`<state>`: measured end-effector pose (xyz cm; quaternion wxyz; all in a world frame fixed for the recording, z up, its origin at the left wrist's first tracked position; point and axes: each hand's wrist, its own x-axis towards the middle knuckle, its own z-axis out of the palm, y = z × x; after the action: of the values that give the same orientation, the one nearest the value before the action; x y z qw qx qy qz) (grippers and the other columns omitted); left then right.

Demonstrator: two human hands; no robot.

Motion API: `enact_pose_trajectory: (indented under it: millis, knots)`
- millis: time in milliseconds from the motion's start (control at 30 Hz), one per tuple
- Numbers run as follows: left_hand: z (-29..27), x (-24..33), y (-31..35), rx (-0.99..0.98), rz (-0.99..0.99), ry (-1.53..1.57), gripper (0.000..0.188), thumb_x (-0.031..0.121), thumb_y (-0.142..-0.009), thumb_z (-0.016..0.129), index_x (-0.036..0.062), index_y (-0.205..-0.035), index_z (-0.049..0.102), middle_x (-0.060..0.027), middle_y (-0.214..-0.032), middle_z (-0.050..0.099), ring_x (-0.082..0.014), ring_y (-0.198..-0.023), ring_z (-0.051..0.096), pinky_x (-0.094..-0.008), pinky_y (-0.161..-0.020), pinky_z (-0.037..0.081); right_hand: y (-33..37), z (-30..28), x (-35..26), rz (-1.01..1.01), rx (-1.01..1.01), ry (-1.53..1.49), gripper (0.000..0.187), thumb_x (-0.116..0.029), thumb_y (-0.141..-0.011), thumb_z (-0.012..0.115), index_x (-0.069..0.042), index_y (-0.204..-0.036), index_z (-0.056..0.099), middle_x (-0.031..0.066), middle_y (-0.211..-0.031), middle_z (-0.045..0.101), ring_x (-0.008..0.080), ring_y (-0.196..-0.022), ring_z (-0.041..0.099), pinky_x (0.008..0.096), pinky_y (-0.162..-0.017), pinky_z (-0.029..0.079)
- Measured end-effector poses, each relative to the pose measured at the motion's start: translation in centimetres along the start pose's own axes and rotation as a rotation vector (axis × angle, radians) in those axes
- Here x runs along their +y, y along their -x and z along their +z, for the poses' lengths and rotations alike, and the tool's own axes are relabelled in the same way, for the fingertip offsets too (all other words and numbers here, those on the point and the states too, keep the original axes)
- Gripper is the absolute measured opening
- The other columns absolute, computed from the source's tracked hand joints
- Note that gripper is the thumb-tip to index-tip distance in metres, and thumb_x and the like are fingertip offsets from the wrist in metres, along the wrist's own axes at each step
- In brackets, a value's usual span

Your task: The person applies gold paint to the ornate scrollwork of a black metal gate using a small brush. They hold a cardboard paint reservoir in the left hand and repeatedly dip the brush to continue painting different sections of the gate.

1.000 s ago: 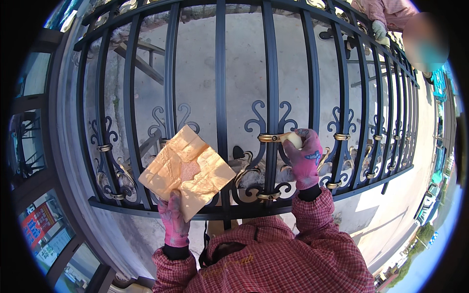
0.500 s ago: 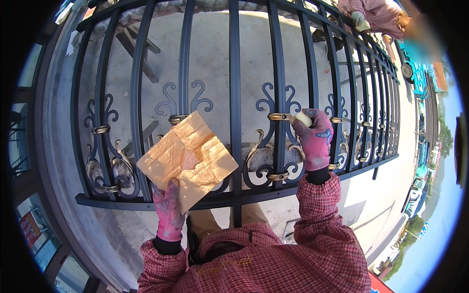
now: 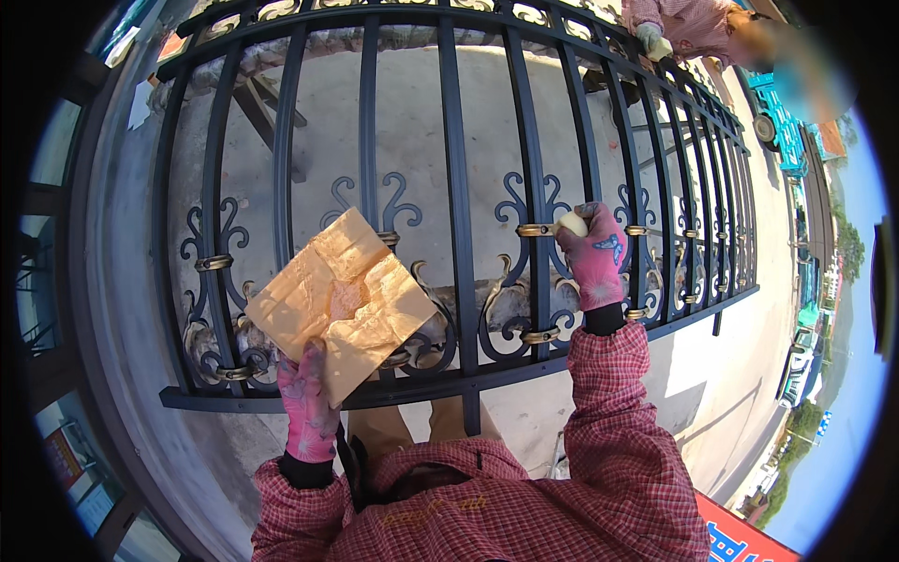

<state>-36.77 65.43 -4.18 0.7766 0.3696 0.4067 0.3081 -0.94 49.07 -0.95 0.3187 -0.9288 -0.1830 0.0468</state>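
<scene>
Both grips closed: left hand [image 3: 307, 401] on a creased gold-coloured sheet [image 3: 393, 309] over the fence panel's [image 3: 457, 187] near edge; right hand [image 3: 597, 258] on a pale sponge [image 3: 574, 224] beside a gold collar [image 3: 535, 230], contact unclear. Same collar as a second ago; judged: work there unfinished.

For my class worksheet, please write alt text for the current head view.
A pink-gloved left hand holds a creased gold-toned sheet; the pink-gloved right hand holds a small pale pad beside a gold band on a dark metal railing. Another person is at upper right.
</scene>
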Motion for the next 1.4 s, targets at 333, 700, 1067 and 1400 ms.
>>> enact_pose_trajectory:
  millis: [333,700,1067,1400]
  knots:
    - [2.3,3.3,-6.0,-0.107,-0.169,-0.012,0.035,0.016,-0.091,0.056,0.0041,-0.122,0.048,-0.0066,-0.112,0.057,-0.0148,-0.099,0.057,-0.029,-0.084,0.049,0.1,3.8,-0.9,0.002,-0.004,0.249,0.027,-0.004,-0.067,0.072,-0.003,-0.088,0.055,0.0135,-0.086,0.06,0.0296,-0.076,0.063,0.0338,-0.066,0.051]
    - [0.8,4.5,-11.0,-0.096,-0.259,-0.097,0.037,0.013,-0.091,0.055,0.0042,-0.125,0.046,-0.0052,-0.113,0.057,-0.0156,-0.099,0.058,-0.0279,-0.084,0.048,-0.2,4.5,-1.9,0.099,0.099,0.354,0.027,-0.006,-0.066,0.072,-0.005,-0.088,0.057,0.0138,-0.088,0.06,0.032,-0.077,0.063,0.0376,-0.064,0.051]
    - [2.4,4.4,-11.5,-0.062,-0.295,-0.153,0.036,0.011,-0.09,0.057,0.0067,-0.125,0.047,-0.0041,-0.113,0.057,-0.0152,-0.099,0.057,-0.0293,-0.083,0.048,-0.1,4.4,-1.5,0.121,0.063,0.307,0.03,-0.01,-0.065,0.074,-0.005,-0.09,0.057,0.014,-0.088,0.06,0.033,-0.077,0.063,0.0378,-0.066,0.05]
    - [5.1,4.6,-10.8,-0.093,-0.278,-0.174,0.034,0.016,-0.091,0.057,0.0053,-0.122,0.048,-0.0038,-0.111,0.057,-0.0128,-0.096,0.057,-0.0275,-0.082,0.048,-1.4,3.1,4.5,0.397,-0.024,-0.061,0.029,-0.005,-0.068,0.074,-0.002,-0.093,0.058,0.0099,-0.087,0.064,0.0195,-0.078,0.063,0.0301,-0.069,0.05]
